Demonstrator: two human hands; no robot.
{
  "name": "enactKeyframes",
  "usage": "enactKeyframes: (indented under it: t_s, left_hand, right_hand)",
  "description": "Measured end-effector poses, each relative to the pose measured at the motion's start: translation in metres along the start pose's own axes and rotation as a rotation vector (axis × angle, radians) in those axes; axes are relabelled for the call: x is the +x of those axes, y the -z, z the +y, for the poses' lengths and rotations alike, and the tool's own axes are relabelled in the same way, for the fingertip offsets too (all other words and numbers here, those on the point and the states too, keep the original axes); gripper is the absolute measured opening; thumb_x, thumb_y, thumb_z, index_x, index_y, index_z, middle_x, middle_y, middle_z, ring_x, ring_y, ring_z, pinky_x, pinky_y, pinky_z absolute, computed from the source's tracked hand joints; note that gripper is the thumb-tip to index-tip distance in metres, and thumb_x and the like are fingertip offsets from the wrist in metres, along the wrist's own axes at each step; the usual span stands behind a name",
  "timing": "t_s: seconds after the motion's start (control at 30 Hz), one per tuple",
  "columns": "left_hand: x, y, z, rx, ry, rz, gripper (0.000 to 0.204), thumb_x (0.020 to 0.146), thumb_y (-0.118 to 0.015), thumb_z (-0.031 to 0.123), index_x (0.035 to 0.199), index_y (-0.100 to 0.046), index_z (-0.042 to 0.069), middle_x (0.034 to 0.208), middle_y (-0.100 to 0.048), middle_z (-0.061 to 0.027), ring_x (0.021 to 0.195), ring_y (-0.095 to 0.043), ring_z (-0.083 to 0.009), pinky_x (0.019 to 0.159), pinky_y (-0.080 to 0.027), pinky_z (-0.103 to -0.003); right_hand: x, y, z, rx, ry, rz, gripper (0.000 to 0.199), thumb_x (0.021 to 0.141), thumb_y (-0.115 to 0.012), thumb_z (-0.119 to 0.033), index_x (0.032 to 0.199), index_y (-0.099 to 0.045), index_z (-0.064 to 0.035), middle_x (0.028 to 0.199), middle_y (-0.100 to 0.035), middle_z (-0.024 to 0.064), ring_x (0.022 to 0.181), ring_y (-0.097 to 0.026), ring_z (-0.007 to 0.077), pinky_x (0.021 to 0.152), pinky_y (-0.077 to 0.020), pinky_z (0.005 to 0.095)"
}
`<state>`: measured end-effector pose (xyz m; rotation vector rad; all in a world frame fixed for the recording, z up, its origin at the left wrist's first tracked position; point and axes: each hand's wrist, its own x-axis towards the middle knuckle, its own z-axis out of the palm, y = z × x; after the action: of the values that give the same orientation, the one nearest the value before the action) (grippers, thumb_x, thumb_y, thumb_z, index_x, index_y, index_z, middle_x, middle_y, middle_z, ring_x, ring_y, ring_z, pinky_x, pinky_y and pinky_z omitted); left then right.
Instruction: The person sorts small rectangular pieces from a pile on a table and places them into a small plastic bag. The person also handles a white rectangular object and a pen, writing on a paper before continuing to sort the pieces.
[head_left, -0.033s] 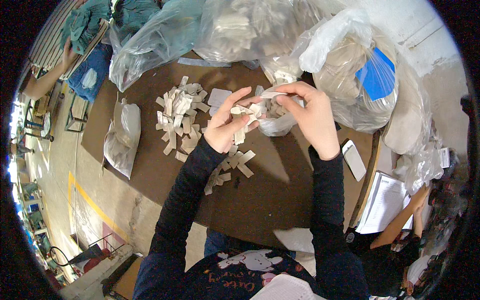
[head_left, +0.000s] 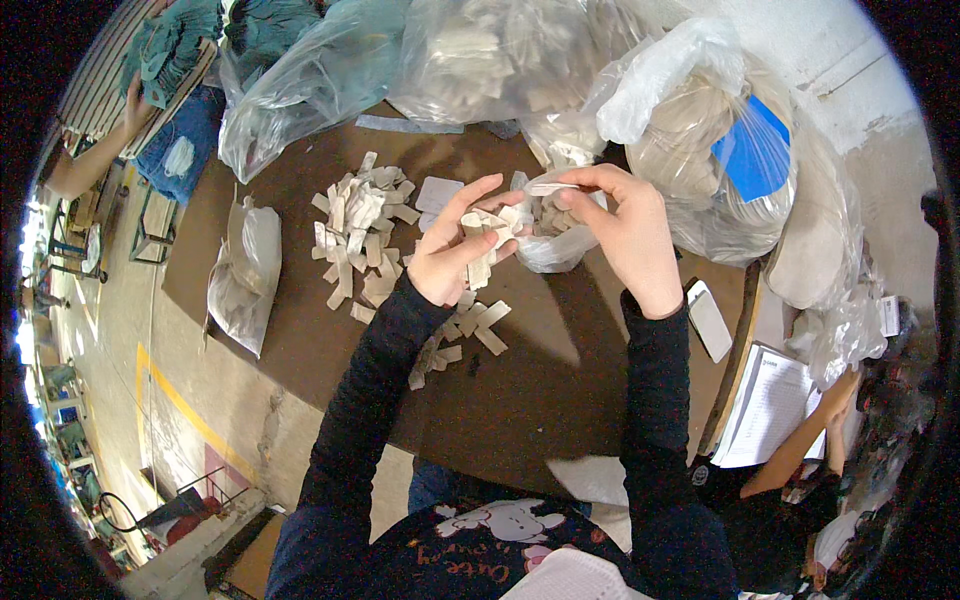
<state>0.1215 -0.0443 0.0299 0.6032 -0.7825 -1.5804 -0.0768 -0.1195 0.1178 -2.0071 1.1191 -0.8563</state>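
In the upper centre, the right hand [head_left: 633, 228] pinched a pale strip [head_left: 545, 187] pointing leftward, toward the left hand [head_left: 445, 258], which gripped loose pieces [head_left: 480, 270].

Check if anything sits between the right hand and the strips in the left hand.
Nothing visible, apart from fingers of the left hand around the bunch of pale strips and the single strip that the right hand pinches. The clear plastic bag shows behind the gap, not across it.

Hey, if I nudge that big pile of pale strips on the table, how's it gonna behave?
The pile would probably scatter, since its strips lie loose and crossed. Each is likely light, being small and thin, and perhaps fairly stiff, as most look straight.
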Motion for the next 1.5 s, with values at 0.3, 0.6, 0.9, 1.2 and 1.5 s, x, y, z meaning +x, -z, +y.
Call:
enactKeyframes:
  t_s: [0.3,0.6,0.9,1.2,1.5]
  left_hand:
    - [0.005,-0.009,0.000,-0.045,-0.049,0.001,0.066,0.089,-0.047,-0.007,0.150,-0.030,0.011,0.153,-0.035,-0.0155,0.130,-0.049,-0.0262,0.106,-0.043,-0.040]
    - [0.004,-0.004,0.001,0.137,-0.060,0.139,0.040,0.095,-0.058,0.006,0.134,-0.049,0.007,0.122,-0.060,-0.0078,0.102,-0.064,-0.0184,0.083,-0.055,-0.029]
    - [0.004,0.009,-0.007,0.075,-0.100,0.112,0.017,0.095,-0.060,0.009,0.111,-0.056,0.004,0.097,-0.064,-0.0069,0.080,-0.063,-0.0139,0.064,-0.055,-0.028]
    - [0.004,0.009,-0.009,0.046,-0.044,0.094,0.021,0.097,-0.058,0.010,0.118,-0.054,0.007,0.099,-0.060,-0.0055,0.082,-0.059,-0.0138,0.064,-0.052,-0.027]
    - [0.005,0.016,-0.001,-0.164,-0.047,0.181,0.020,0.097,-0.059,0.013,0.116,-0.055,0.007,0.097,-0.062,-0.0076,0.078,-0.061,-0.0161,0.060,-0.050,-0.024]
  right_hand:
    - [-0.003,-0.029,0.008,-0.045,0.152,-0.089,0.015,0.082,-0.069,-0.013,0.091,-0.069,-0.0007,0.094,-0.067,0.0151,0.087,-0.065,0.0321,0.078,-0.0494,0.0374]
    - [0.000,-0.018,0.003,0.139,0.080,-0.128,0.013,0.086,-0.068,-0.006,0.096,-0.070,0.0024,0.095,-0.070,0.0102,0.087,-0.065,0.0173,0.079,-0.0483,0.0290]
    - [-0.002,-0.013,-0.009,0.144,0.041,-0.179,0.015,0.086,-0.069,-0.008,0.095,-0.071,0.0034,0.087,-0.072,0.0102,0.079,-0.065,0.0152,0.074,-0.0482,0.0276]
    - [-0.004,-0.017,-0.006,0.088,0.082,-0.158,0.015,0.086,-0.069,-0.008,0.096,-0.071,0.0033,0.085,-0.072,0.0096,0.075,-0.063,0.0118,0.071,-0.0475,0.0263]
    - [0.003,0.015,0.007,0.200,-0.143,-0.089,0.020,0.091,-0.066,-0.012,0.101,-0.070,0.0052,0.085,-0.069,0.0022,0.077,-0.058,0.0069,0.071,-0.0455,0.0237]
